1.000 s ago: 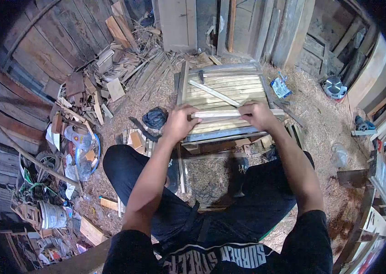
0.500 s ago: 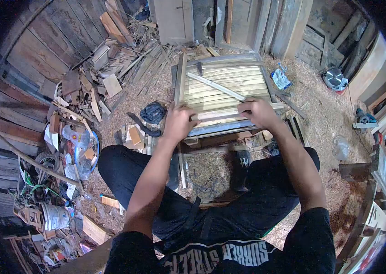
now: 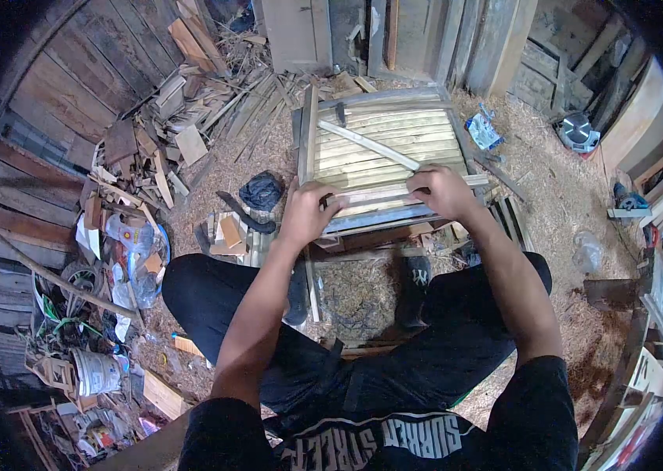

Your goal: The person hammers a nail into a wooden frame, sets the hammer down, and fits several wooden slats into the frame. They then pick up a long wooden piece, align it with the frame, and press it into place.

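Note:
In front of me lies a slatted wooden panel point(image 3: 394, 141) in a darker frame. My left hand point(image 3: 308, 210) is closed at the left end of a thin wooden slat point(image 3: 375, 195) lying across the panel's near side. Further right, my right hand point(image 3: 443, 193) pinches the same slat, thumb and fingers pressed on it. A loose pale wooden strip point(image 3: 367, 146) slants over the panel, its lower end beside my right fingers. Near the panel's upper left rests a dark hammer-like tool point(image 3: 340, 115). My fingers partly hide the slat's ends.
Scrap wood point(image 3: 160, 157) is heaped at the left. A black plastic bag point(image 3: 262, 192) lies left of the panel, a blue-white packet point(image 3: 484, 131) right of it. A circular saw point(image 3: 577, 132) and a teal power tool point(image 3: 628, 200) sit on the shavings-covered floor at right.
Both hands stay on the slat with barely any movement. My left thumb and fingers have shifted slightly along it, and the view has moved a little.

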The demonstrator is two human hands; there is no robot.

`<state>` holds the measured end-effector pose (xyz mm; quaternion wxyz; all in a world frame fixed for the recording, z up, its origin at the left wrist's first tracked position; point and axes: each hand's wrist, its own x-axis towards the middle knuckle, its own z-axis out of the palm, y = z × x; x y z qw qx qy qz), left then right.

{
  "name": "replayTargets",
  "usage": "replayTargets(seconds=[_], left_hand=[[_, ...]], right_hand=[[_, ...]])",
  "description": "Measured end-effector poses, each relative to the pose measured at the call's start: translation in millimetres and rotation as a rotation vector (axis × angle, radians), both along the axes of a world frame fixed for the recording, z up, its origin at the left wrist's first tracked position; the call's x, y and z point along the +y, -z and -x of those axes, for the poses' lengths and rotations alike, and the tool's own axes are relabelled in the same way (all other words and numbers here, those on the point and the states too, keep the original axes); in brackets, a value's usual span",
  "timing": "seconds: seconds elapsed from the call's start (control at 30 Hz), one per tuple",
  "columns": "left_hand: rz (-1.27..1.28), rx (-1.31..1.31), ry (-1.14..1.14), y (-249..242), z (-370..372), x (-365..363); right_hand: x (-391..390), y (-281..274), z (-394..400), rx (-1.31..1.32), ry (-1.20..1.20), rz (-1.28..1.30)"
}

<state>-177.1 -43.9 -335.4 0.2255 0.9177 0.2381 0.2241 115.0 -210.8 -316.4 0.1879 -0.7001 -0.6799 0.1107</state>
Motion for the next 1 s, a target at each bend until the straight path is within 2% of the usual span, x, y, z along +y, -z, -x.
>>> replayTargets(seconds=[0.1,0.17,0.33,0.4,0.47,0.53,0.63,0.77,0.83,1.0], left_hand=[[0.011,-0.062,0.016,-1.9,-0.4,2.4],[0.104,-0.16,-0.054,-11.0,0.4,0.1],[-0.012,-0.342,-0.2,-1.7,4.8,15.7],[0.123,-0.373,-0.27,3.7,8.2,21.8],[0.096,-0.336,-0.334,4.4,9.5,27.9],[0.352,-0.238,-0.5,0.3,10.9,32.8],[0.341,-0.233,-0.472,14.1,13.3,46.1],[0.371,-0.186,-0.462,19.1,12.7,57.3],[0.509,-0.207,-0.487,20.6,11.1,61.0],[0.609,-0.211,-0.449,21.8,7.3,69.5]], right_hand=[[1.0,2.0,-2.4,0.002,-0.021,-0.003],[2.3,0.2,-2.7,0.017,-0.046,0.007],[19.4,-7.7,9.5,0.132,-0.016,-0.036],[37.0,-8.3,15.1,0.133,-0.005,-0.023],[60.0,-7.3,22.3,0.167,-0.072,-0.069],[83.7,-6.6,32.9,0.177,-0.07,-0.05],[118.4,-1.8,44.4,0.261,-0.109,-0.125],[156.9,18.3,48.0,0.32,-0.059,-0.046],[169.2,24.4,47.3,0.325,-0.042,-0.028],[189.1,37.1,41.7,0.413,-0.022,-0.039]])
